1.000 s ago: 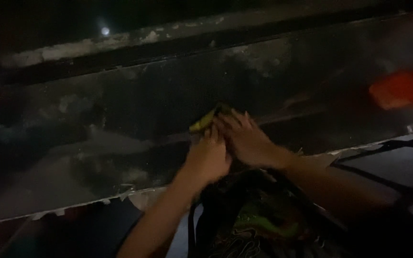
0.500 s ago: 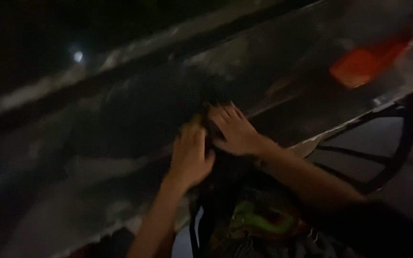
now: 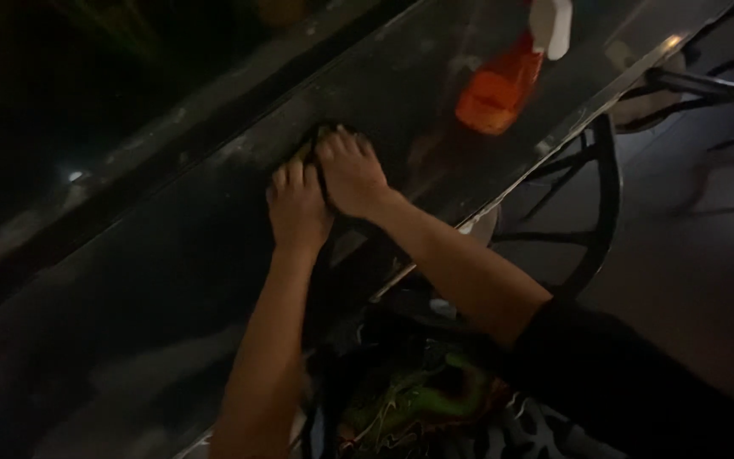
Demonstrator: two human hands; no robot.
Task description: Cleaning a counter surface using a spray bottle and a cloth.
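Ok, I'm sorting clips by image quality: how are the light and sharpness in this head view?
Head view: very dim, upper left nearly black; soft and grainy; faint streaky glare on the glass table; the orange spray bottle is the brightest thing; both hands, left hand and right hand, are readable, but the dark cloth under them is barely distinguishable.

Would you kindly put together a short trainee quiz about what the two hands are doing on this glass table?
1. True or false: the left hand and right hand both press on a dark cloth on the glass table.
2. Which thing stands on the table beyond the hands? A) an orange spray bottle B) a blue bucket C) a white mug
3. Fill in: beside the table's edge stands a dark metal ____.

Key: 1 true; 2 A; 3 chair.
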